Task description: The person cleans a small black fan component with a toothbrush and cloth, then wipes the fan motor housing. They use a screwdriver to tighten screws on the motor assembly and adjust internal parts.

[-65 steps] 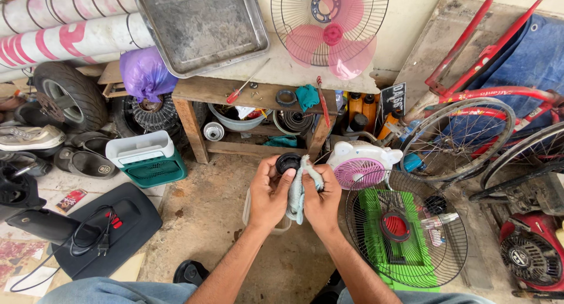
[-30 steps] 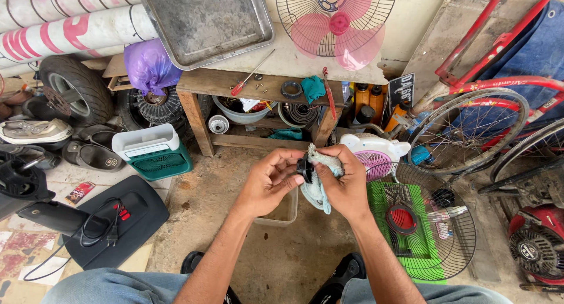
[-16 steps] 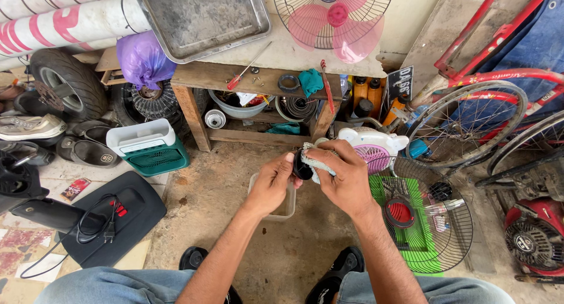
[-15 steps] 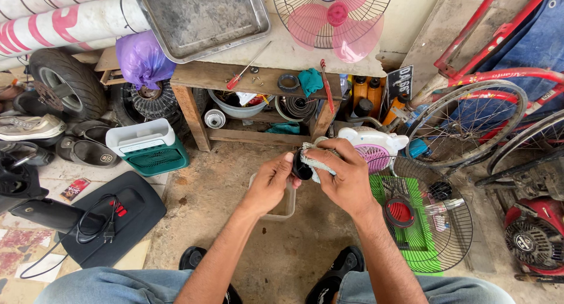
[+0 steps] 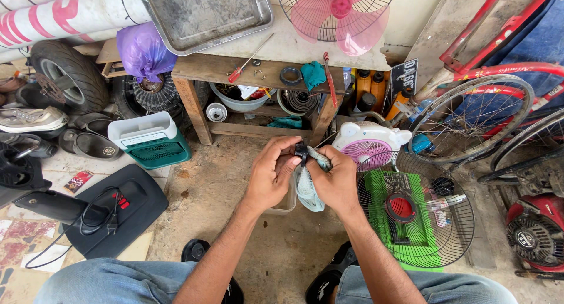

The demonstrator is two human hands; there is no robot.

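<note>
At the far left of the frame lie a tyre (image 5: 69, 74), shoes (image 5: 30, 119) and a black case (image 5: 108, 213) with a coiled cable on it, and just right of them stands a small white-and-green box (image 5: 151, 140) on the floor. Moving toward the centre, the left hand (image 5: 271, 173) comes up from the lower middle, its fingers curled and its thumb and forefinger pressed onto a small black part (image 5: 301, 152). That part sits at the centre of the frame, above the concrete floor and in front of the wooden desk (image 5: 252, 66), which carries a red screwdriver (image 5: 249, 59), a black ring (image 5: 290, 75) and a teal rag. The part lies at the fingertips of both hands, at the top of the gap between them, so neither hand is clearly nearer. Its shape and long axis are too small to tell. Directly below it a pale blue cloth (image 5: 308, 183) hangs down, its long axis running top to bottom. The right hand (image 5: 335, 180) meets the left from the other side, fingers closed round the cloth's upper end and thumb tip touching the black part. Further right, near the right hand, sit a small pink fan (image 5: 371, 146) and a round wire guard (image 5: 416, 213) on a green sheet, with bicycle wheels (image 5: 470, 119) at the right edge.
</note>
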